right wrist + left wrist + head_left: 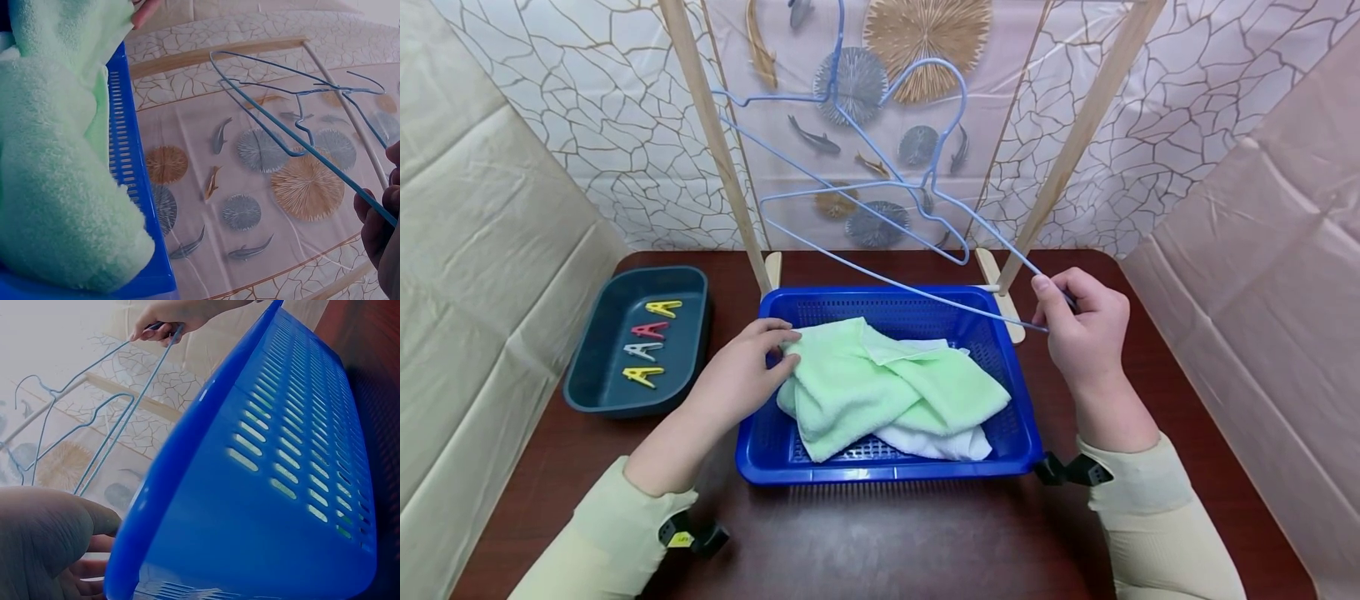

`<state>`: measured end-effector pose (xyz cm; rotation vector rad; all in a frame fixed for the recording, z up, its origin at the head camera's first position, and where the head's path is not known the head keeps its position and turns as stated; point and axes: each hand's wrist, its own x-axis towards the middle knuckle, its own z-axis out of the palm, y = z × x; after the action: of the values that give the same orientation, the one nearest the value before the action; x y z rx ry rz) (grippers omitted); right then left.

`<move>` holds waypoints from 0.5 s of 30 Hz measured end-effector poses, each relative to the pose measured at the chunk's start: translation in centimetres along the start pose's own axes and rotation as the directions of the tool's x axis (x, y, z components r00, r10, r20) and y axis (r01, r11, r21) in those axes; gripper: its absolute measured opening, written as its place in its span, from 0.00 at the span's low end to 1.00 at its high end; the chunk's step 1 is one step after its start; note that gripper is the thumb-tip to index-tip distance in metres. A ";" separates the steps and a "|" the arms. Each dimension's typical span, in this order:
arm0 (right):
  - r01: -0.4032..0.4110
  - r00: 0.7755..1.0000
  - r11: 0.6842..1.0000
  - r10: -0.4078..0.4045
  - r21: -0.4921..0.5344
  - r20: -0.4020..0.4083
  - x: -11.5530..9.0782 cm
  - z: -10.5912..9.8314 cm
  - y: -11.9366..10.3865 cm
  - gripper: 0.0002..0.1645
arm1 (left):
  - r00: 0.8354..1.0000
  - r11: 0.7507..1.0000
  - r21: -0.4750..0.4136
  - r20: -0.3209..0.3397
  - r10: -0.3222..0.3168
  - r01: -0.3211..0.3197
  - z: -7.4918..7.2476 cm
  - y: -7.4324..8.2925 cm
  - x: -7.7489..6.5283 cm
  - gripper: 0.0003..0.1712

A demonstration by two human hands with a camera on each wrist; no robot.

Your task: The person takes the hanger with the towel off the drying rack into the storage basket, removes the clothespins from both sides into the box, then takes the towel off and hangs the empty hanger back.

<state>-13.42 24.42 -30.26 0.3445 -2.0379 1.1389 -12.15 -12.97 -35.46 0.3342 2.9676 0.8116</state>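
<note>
My right hand [1086, 321] grips one end of a blue wire hanger [925, 293], which is held tilted above the basket with its hook upward. My left hand [748, 362] reaches over the left rim of a blue plastic basket [887, 475]; its fingertips touch the left edge of a light green towel [857, 392], thumb and index finger apart. White cloth [940, 443] shows beneath the towel. In the left wrist view the basket's wall hides the towel except through its slots. The right wrist view shows the towel bunched up close.
A second blue hanger [790, 97] hangs behind the held one, overlapping it. Wooden rack posts [718, 150] stand behind the basket on feet. At the left sits a dark teal tray [625, 410] with several clothespins [643, 377]. Cloth-covered walls border the brown table [880, 542].
</note>
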 end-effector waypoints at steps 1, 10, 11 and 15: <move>0.004 1.000 1.000 -0.004 0.001 0.001 0.0 0.0 0.0 0.14 | 1.000 1.000 -0.003 0.002 0.003 -0.003 0.0 0.0 0.0 0.22; 0.046 0.999 0.999 -0.046 0.005 0.021 0.3 -0.4 -0.5 0.15 | 1.000 0.999 -0.043 -0.007 -0.018 0.017 -0.6 -0.2 0.3 0.21; 0.049 0.999 0.999 -0.049 0.004 0.021 0.4 -0.5 -0.5 0.15 | 1.000 0.999 -0.051 -0.011 -0.016 0.016 -0.7 -0.3 0.4 0.21; 0.044 0.999 0.999 -0.044 0.023 0.007 0.9 -0.8 -0.6 0.16 | 0.999 0.997 -0.081 -0.048 -0.020 0.016 -1.3 -0.8 0.8 0.21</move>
<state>-13.31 24.83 -29.01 0.4039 -2.0155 1.1367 -13.26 -14.13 -34.72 0.2873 2.9668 0.9477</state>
